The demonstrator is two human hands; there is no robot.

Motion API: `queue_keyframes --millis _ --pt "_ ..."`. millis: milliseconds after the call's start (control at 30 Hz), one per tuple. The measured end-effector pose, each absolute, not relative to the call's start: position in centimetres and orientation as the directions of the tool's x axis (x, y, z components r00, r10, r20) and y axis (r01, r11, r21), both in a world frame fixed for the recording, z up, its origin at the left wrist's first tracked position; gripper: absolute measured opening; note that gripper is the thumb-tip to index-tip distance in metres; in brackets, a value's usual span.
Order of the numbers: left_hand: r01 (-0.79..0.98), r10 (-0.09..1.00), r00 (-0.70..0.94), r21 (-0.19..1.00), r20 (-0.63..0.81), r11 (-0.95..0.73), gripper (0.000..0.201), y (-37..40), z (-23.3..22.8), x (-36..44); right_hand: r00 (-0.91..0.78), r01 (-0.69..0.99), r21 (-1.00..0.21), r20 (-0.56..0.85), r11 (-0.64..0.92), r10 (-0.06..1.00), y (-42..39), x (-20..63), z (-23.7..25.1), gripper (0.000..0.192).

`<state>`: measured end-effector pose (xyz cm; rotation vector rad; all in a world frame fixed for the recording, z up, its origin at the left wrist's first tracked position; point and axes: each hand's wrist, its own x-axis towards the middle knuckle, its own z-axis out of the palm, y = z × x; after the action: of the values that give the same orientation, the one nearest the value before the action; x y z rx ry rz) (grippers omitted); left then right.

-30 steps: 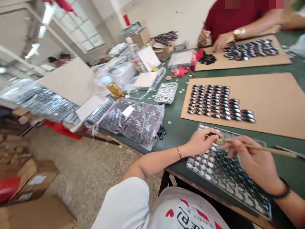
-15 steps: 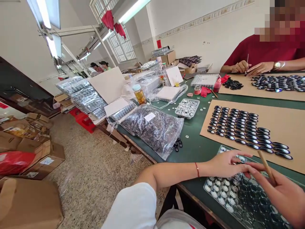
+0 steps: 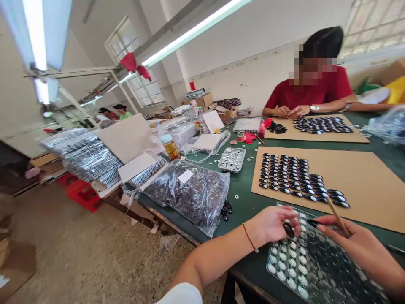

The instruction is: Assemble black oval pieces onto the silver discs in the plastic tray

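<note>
Hovering with the left hand (image 3: pixel 276 226) over the far left part of a clear plastic tray of round cells (image 3: pixel 324 268), curling the fingers and seemingly pinching a small glossy dark oval piece (image 3: pixel 288 230). Not showing enough of the left thumb to tell how firmly. Pressing the thumb and fingers of the right hand (image 3: pixel 359 242) together on a slender glossy black piece (image 3: pixel 312 222), just to the right of the first, while also cradling a slim tan wooden stick (image 3: pixel 338 216).

Gripping two things at once on the right, so possibly risking a dropped piece through any loosening around the stick. Slanting that stick up and to the far left, in this view crossing the near edge of the rows of glossy black ovals (image 3: pixel 292 183) on a flat brown cardboard sheet (image 3: pixel 357 177); perhaps threatening to knock their lines askew through a careless turn of the wrist. Working low above the tray, likely chancing a nudge to the round white discs (image 3: pixel 292 254) filling its left columns, through a dipping left palm. Possibly losing any fallen piece among the dark cells on the right, through matching so closely in colour.
</note>
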<state>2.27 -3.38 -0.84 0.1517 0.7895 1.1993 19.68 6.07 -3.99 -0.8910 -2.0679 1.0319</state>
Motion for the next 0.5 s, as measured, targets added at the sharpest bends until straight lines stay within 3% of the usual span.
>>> queue_keyframes --millis 67,233,500 --pt "-0.837 0.89 0.095 0.448 -0.446 0.315 0.033 -3.5 -0.1 2.2 -0.484 0.368 -0.868 0.127 0.333 0.866 5.9 19.8 -3.1 0.019" --pt "-0.755 0.891 0.004 0.583 -0.453 0.3 0.042 -3.4 0.9 2.7 -0.231 0.368 -0.885 0.21 0.285 0.95 8.7 18.8 -1.5 0.027" --pt "-0.682 0.933 -0.062 0.698 -0.354 0.219 0.024 -3.1 1.2 2.6 -0.195 0.624 -0.724 0.219 0.293 0.956 19.7 19.6 -2.1 0.02"
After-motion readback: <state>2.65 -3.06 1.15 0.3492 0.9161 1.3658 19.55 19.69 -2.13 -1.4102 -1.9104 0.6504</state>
